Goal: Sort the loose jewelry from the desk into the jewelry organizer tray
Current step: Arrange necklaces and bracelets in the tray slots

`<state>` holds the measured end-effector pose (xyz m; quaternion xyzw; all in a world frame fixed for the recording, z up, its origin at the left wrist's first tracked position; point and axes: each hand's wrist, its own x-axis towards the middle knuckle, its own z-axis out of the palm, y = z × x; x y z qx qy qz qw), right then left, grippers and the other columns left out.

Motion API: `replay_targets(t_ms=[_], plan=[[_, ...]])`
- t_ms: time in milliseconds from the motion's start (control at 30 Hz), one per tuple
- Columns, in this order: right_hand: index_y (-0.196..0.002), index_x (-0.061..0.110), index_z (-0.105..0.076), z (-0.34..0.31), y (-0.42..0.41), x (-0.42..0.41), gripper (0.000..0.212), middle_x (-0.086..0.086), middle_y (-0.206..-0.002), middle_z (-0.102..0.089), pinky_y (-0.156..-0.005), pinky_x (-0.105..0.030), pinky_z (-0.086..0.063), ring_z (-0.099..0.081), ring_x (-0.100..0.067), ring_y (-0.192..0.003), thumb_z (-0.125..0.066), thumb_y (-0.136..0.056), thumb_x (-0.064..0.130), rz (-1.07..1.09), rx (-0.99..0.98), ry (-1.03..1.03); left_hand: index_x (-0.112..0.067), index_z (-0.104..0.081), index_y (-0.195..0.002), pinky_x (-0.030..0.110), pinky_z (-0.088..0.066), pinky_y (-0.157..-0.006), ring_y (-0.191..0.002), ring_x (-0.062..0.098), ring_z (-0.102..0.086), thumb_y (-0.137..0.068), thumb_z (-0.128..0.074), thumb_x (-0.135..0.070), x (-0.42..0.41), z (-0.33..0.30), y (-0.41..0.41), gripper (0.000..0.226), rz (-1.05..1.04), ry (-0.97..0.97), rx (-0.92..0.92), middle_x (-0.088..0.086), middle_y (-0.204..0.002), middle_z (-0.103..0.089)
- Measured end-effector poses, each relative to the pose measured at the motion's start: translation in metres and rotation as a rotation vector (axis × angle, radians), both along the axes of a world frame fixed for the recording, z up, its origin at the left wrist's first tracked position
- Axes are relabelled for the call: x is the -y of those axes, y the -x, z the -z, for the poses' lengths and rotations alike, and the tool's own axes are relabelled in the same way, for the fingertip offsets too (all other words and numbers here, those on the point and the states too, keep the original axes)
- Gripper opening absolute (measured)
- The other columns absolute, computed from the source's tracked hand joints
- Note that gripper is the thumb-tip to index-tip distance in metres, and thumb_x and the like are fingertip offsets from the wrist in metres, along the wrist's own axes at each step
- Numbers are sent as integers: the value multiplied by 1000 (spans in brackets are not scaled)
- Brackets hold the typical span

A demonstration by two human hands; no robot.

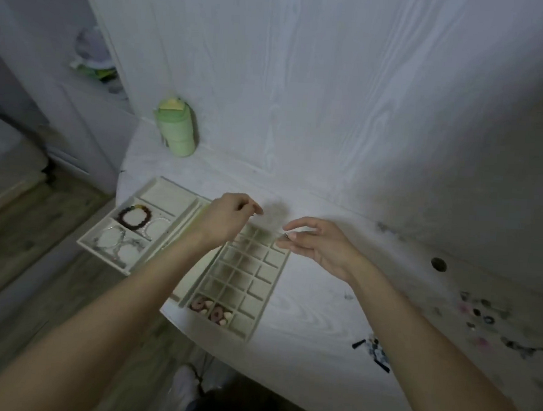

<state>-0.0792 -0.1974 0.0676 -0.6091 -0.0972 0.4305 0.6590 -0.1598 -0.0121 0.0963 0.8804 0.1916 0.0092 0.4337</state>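
Head view: white wood-grain bench [321,303] against a matching wall panel.
Grid tray [243,280]: cream organizer of small square cells, the landmark for all entries below.
Pink rings [208,308]: in the tray's nearest-left cells.
Left hand [228,217]: over the tray's far-left corner, fingers curled, thumb meeting forefinger; whether they pinch anything cannot be told.
Right hand [318,243]: over the tray's far-right corner, fingers loosely extended, a small silvery item [286,235], possibly a ring, at the fingertips.
Bracelet tray [129,228]: left of the grid tray, holding a dark beaded bracelet [134,216].
Loose jewelry [485,323]: blurred scatter well right of the tray.
Green bottle [176,129]: beyond the tray, against the wall.
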Motion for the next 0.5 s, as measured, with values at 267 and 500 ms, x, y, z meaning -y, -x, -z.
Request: replay_targets(t_ms=[267,500], plan=[[-96,-1,-67,-1,21,-113,12,-11,-82,-73,-74,-17,-54,-71,-15,-80,-59,-87,-2,-142,-26,-13,-3,-69,-92,7,-34,-55,-48,-10,-46,-86,-66,-10,-79,11,38,10,221,93,-107,-18,-54,-51],[-86,2,-68,13,26,-171,11,-7,-71,-64,-56,-12,-47,-61,-4,-55,-61,-90,9,-18,175,181,-23,-61,-52,17,-30,-51,-45,0,-39,-87,-67,-19,-145,31,60,35,55,111,-138,-12,-45,-43]])
